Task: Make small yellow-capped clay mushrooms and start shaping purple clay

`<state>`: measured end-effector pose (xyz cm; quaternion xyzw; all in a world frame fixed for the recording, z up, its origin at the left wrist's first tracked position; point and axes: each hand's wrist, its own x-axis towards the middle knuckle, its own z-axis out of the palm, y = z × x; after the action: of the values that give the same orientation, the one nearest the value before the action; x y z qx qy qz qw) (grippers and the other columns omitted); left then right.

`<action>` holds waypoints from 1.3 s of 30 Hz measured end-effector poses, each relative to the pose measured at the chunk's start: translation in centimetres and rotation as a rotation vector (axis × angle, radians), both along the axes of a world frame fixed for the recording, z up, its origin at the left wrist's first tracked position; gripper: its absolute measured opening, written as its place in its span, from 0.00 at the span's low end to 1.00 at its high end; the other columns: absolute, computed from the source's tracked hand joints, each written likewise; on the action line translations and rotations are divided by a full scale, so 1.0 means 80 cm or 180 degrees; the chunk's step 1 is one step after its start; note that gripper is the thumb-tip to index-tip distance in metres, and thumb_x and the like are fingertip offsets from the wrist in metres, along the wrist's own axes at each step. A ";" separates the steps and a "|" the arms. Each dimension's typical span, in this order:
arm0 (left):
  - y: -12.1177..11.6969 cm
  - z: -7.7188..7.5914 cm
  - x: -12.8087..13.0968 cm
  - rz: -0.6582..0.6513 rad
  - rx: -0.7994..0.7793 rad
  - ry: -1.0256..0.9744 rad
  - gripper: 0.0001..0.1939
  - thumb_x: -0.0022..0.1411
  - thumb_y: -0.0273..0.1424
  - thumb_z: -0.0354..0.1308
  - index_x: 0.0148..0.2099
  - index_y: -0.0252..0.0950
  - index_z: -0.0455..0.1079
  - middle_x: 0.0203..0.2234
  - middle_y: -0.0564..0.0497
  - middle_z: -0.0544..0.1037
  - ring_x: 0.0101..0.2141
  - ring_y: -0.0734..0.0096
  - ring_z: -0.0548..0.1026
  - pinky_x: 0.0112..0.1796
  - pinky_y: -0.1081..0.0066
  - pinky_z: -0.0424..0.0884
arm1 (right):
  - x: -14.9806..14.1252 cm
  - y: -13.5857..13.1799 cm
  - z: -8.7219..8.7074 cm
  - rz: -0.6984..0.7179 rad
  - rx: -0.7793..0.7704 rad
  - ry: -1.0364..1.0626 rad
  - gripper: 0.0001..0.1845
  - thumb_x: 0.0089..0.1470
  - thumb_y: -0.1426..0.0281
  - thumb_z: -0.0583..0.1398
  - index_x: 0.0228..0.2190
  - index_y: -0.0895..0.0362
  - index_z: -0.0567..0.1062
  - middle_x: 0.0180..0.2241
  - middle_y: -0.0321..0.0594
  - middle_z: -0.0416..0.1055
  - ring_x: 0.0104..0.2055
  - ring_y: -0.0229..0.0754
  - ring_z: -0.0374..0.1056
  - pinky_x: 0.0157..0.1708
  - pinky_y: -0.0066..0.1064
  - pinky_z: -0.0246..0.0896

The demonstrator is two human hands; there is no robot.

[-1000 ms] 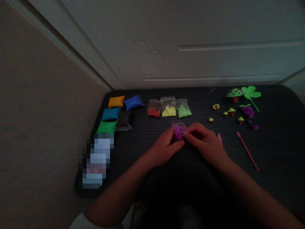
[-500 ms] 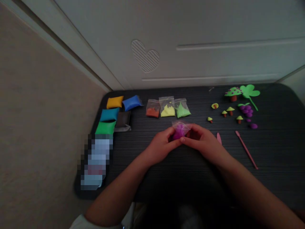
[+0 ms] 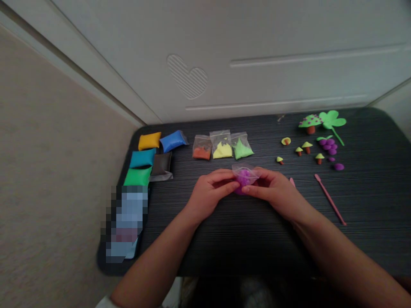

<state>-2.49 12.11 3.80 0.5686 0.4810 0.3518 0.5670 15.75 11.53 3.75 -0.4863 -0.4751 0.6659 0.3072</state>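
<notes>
Between my two hands is a small clear zip bag of purple clay point(image 3: 244, 176), its zip end facing away from me. My left hand point(image 3: 213, 190) pinches the bag's left side with thumb and fingers. My right hand point(image 3: 272, 188) grips its right side, the thumb pressed on the front near the bottom. Just beyond stand bags of red clay point(image 3: 202, 152), yellow clay point(image 3: 222, 149) and light green clay point(image 3: 242, 149). A pink clay tool point(image 3: 292, 182) is partly hidden behind my right hand.
On the dark table point(image 3: 218, 252), a thin pink stick tool point(image 3: 330, 199) lies at right. Beyond it are small clay mushrooms point(image 3: 307, 146), a purple grape bunch point(image 3: 329, 145), a spotted mushroom point(image 3: 311, 122) and a green clover point(image 3: 332, 119). Several sealed clay packs point(image 3: 143, 158) and a blurred-out object point(image 3: 128, 222) sit at left.
The purple bag's mouth has gone from rounded and gaping to flatter. My fingers have shifted along its sides, both thumbs now on its front. The picture has brightened and the view shifted slightly.
</notes>
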 end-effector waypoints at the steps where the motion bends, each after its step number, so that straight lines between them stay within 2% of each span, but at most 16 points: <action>1: 0.000 -0.001 0.001 0.0019 0.0023 -0.0020 0.08 0.52 0.32 0.61 0.36 0.37 0.76 0.36 0.49 0.77 0.39 0.68 0.73 0.44 0.69 0.66 | 0.000 0.000 0.000 -0.0012 0.0002 -0.0022 0.13 0.42 0.63 0.65 0.32 0.54 0.74 0.32 0.35 0.70 0.34 0.39 0.65 0.38 0.36 0.59; 8: -0.005 -0.003 0.008 0.0262 -0.0032 -0.0242 0.02 0.50 0.29 0.62 0.29 0.37 0.76 0.29 0.52 0.74 0.32 0.73 0.72 0.37 0.72 0.67 | -0.003 -0.001 0.003 -0.0105 0.0270 -0.0124 0.05 0.46 0.68 0.63 0.25 0.57 0.73 0.27 0.33 0.66 0.31 0.36 0.61 0.35 0.32 0.55; 12: -0.004 -0.005 0.008 0.0258 -0.0091 -0.0398 0.01 0.50 0.28 0.62 0.28 0.36 0.75 0.28 0.53 0.73 0.31 0.74 0.71 0.36 0.73 0.66 | -0.007 -0.001 0.000 -0.0189 0.0348 -0.0237 0.04 0.46 0.70 0.62 0.23 0.57 0.72 0.25 0.32 0.65 0.29 0.35 0.59 0.33 0.30 0.53; 15: -0.003 -0.008 0.008 0.0272 -0.0354 -0.0652 0.03 0.49 0.28 0.62 0.30 0.36 0.75 0.28 0.53 0.74 0.31 0.74 0.71 0.36 0.73 0.66 | -0.007 -0.001 -0.001 -0.0240 0.0299 -0.0178 0.03 0.46 0.69 0.62 0.25 0.56 0.73 0.26 0.32 0.66 0.31 0.35 0.61 0.34 0.30 0.54; 20: -0.002 -0.013 0.010 0.0513 -0.0954 -0.1152 0.06 0.49 0.29 0.63 0.33 0.36 0.74 0.28 0.54 0.76 0.31 0.75 0.71 0.37 0.72 0.65 | -0.004 0.000 0.005 -0.0078 0.0033 -0.0086 0.07 0.49 0.64 0.60 0.29 0.53 0.75 0.30 0.33 0.70 0.34 0.36 0.63 0.38 0.30 0.56; 24: -0.002 -0.013 0.012 0.0566 -0.1131 -0.1215 0.06 0.47 0.29 0.64 0.31 0.35 0.74 0.27 0.55 0.76 0.29 0.75 0.71 0.37 0.71 0.65 | -0.002 0.000 0.005 -0.0115 -0.0127 0.0074 0.07 0.47 0.64 0.61 0.28 0.54 0.75 0.29 0.33 0.71 0.32 0.37 0.64 0.36 0.31 0.57; 29: -0.004 -0.010 0.012 0.0430 -0.0962 -0.0873 0.04 0.47 0.30 0.64 0.27 0.35 0.73 0.23 0.56 0.74 0.26 0.76 0.69 0.34 0.73 0.64 | -0.002 0.001 -0.003 -0.0078 -0.0114 0.0135 0.10 0.44 0.66 0.63 0.20 0.56 0.69 0.21 0.30 0.64 0.25 0.33 0.59 0.30 0.28 0.54; 33: -0.007 -0.002 0.012 0.0125 -0.0569 -0.0260 0.04 0.52 0.30 0.60 0.29 0.35 0.74 0.25 0.54 0.75 0.28 0.73 0.70 0.35 0.72 0.64 | -0.005 0.001 -0.004 -0.0136 -0.0041 0.0272 0.15 0.41 0.66 0.65 0.18 0.56 0.64 0.20 0.29 0.63 0.24 0.32 0.57 0.28 0.28 0.53; 36: -0.008 0.002 0.011 0.0002 -0.0180 0.0057 0.05 0.55 0.30 0.57 0.32 0.35 0.74 0.28 0.53 0.75 0.31 0.72 0.71 0.36 0.72 0.65 | -0.006 0.002 -0.002 -0.0160 0.0105 0.0174 0.14 0.42 0.65 0.64 0.19 0.56 0.65 0.21 0.29 0.63 0.25 0.33 0.58 0.30 0.29 0.54; 39: -0.008 0.002 0.010 0.0056 0.0162 0.0210 0.06 0.55 0.31 0.57 0.31 0.36 0.74 0.29 0.52 0.75 0.32 0.71 0.71 0.36 0.72 0.65 | -0.003 0.003 -0.001 -0.0090 0.0362 -0.0079 0.09 0.47 0.65 0.61 0.22 0.56 0.69 0.25 0.31 0.65 0.29 0.35 0.60 0.35 0.30 0.55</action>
<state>-1.71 11.45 3.95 0.5898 0.4954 0.3500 0.5331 15.50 11.74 3.70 -0.4829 -0.5090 0.6273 0.3379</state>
